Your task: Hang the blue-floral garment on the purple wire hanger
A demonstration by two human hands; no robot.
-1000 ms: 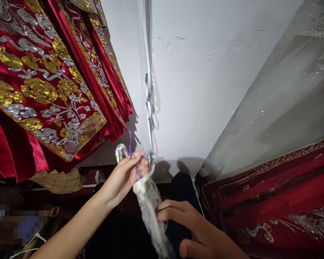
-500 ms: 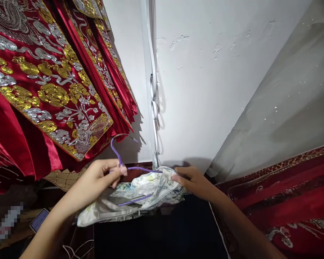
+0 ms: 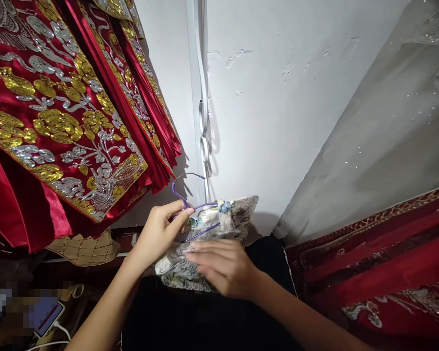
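Note:
A purple clothes hanger [image 3: 174, 189] is pinched near the base of its hook by my left hand [image 3: 170, 219], thumb against fingers. The hook curves up toward the wall. Pale patterned fabric, apparently a garment [image 3: 241, 214], hangs on the hanger, and part of the purple bar shows across its opening. My right hand [image 3: 225, 265] lies over the front of the garment, near the lower left part of the opening. Its fingers are stretched out and slightly blurred. What lies under the palm is hidden.
Red garments with gold and silver embroidery [image 3: 58, 124] hang at upper left. A white metal strip with loops [image 3: 204, 122] runs down the white wall [image 3: 263, 122]. Greyish sheer sheeting [image 3: 380, 131] hangs at right, above red fabric [image 3: 388, 263]. A phone with a cable [image 3: 49, 319] lies lower left.
My right hand has let go of the garment's upper right edge and moved down and left across its front. The hanger and garment have shifted up and right in view.

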